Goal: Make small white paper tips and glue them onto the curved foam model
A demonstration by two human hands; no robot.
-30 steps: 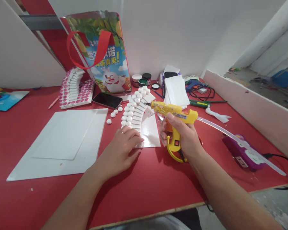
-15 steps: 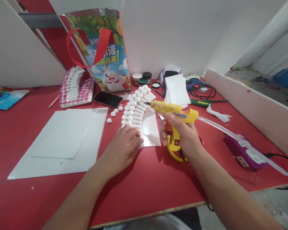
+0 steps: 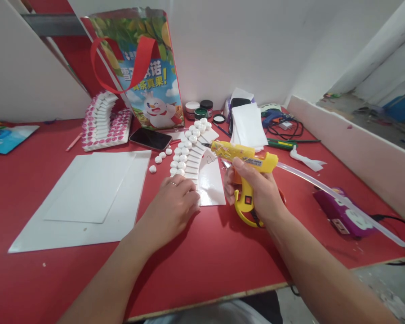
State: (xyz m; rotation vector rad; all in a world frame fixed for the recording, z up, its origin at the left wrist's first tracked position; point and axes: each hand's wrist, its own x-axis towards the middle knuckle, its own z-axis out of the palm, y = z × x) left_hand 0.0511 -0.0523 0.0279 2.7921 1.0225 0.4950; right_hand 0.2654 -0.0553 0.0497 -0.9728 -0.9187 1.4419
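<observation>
In our right hand (image 3: 261,186) we grip the yellow glue gun (image 3: 236,149) above the red tabletop (image 3: 202,270), its long axis roughly crosswise. Its nozzle (image 3: 206,145) points left at the curved white steps (image 3: 192,163); we cannot tell if they touch. A clear glue stick (image 3: 391,236) trails rightward from its back. Our left hand (image 3: 175,195) covers the steps' near end, fingers curled; whether it pinches anything, we cannot tell. Loose pebbles (image 3: 158,159) lie left of the steps, near the phone (image 3: 150,139).
</observation>
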